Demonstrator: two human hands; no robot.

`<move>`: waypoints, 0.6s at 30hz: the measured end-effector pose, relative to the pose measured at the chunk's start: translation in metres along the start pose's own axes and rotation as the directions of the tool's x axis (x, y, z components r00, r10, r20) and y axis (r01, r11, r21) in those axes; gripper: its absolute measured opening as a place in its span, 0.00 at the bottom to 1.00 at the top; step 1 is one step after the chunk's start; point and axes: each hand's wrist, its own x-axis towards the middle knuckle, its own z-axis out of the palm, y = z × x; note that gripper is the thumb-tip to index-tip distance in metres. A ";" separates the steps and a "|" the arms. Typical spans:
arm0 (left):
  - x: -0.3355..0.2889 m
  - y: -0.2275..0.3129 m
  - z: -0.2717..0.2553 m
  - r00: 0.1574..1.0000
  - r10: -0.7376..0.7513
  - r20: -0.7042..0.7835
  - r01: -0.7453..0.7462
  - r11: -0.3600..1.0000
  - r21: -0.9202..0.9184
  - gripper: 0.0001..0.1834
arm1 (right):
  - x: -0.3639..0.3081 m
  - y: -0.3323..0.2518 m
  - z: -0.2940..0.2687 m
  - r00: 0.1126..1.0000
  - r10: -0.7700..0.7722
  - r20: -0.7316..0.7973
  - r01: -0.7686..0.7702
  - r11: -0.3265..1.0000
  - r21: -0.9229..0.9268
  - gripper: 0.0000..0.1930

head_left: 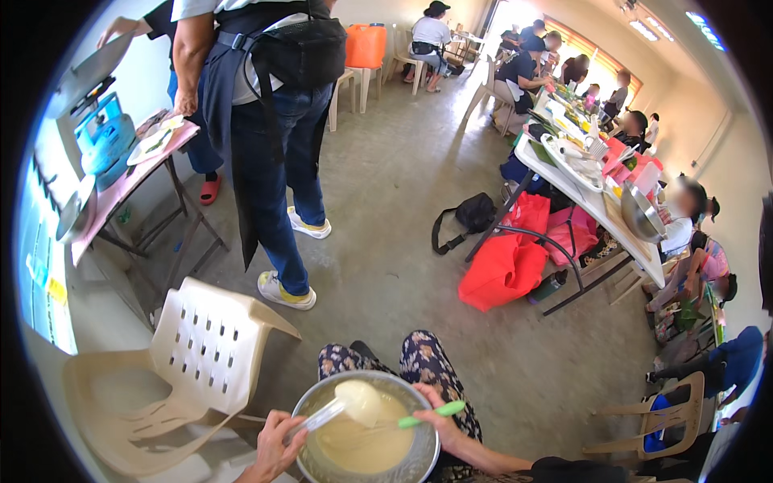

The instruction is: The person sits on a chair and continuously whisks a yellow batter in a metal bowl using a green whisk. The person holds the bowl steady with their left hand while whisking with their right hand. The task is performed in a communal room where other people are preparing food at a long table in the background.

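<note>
A metal mixing bowl rests at my lap, holding pale, creamy batter. My left hand, at the bowl's left rim, is closed round the clear handle of a ladle-like utensil. Its broad head, coated with batter, is above the mixture. At the opposite rim, my right hand grips a green-handled utensil. The far end of that one reaches into the batter and looks like a thin whisk, though its shape is hard to make out.
A beige plastic chair stands close on my left. Ahead, a person in an apron stands by a small table with a blue gas cylinder. Red bags lie under a long table at right, where several people sit.
</note>
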 end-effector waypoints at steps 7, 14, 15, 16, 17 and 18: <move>-0.039 0.073 -0.060 0.955 -0.263 -0.134 0.251 0.963 -0.100 0.32 | 0.025 0.059 0.021 0.909 0.332 0.251 -0.367 0.924 0.110 0.33; -0.014 0.093 -0.058 0.984 -0.151 -0.091 0.155 0.987 0.045 0.30 | 0.051 0.033 -0.016 0.870 0.382 0.311 -0.423 0.904 0.072 0.33; -0.012 0.095 -0.059 0.988 -0.133 -0.074 0.138 0.988 0.070 0.31 | 0.052 0.031 -0.020 0.869 0.384 0.313 -0.423 0.904 0.065 0.33; -0.010 0.097 -0.056 0.990 -0.097 -0.097 0.108 0.988 0.109 0.30 | 0.051 0.030 -0.023 0.865 0.392 0.313 -0.431 0.900 0.066 0.33; -0.016 0.099 -0.056 0.981 -0.178 -0.079 0.186 0.977 0.105 0.30 | 0.051 0.029 -0.023 0.859 0.392 0.330 -0.436 0.897 0.068 0.33; -0.018 0.102 -0.055 0.966 -0.250 -0.061 0.256 0.962 0.099 0.30 | 0.052 0.028 -0.025 0.859 0.386 0.337 -0.431 0.900 0.069 0.33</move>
